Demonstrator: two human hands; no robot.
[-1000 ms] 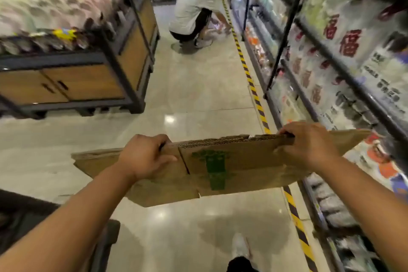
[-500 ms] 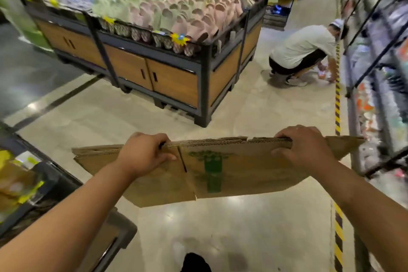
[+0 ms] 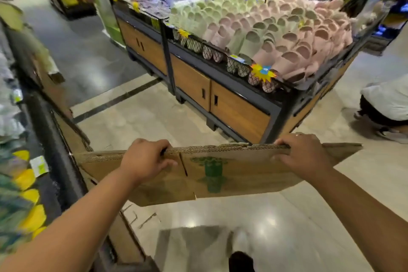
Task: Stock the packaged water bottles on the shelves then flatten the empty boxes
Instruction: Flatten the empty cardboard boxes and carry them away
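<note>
Left hand [image 3: 145, 161] and right hand [image 3: 303, 157] both grip top edge of flattened box [image 3: 220, 174], held wide apart, likely so sheet stays level above floor [image 3: 287, 227]. More cardboard [image 3: 66, 117] leans at left.

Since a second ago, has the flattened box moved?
Yes. Held by left hand and right hand, the flattened box has swung left: the slipper display stand, earlier off to its left, now stands directly behind it.
</note>
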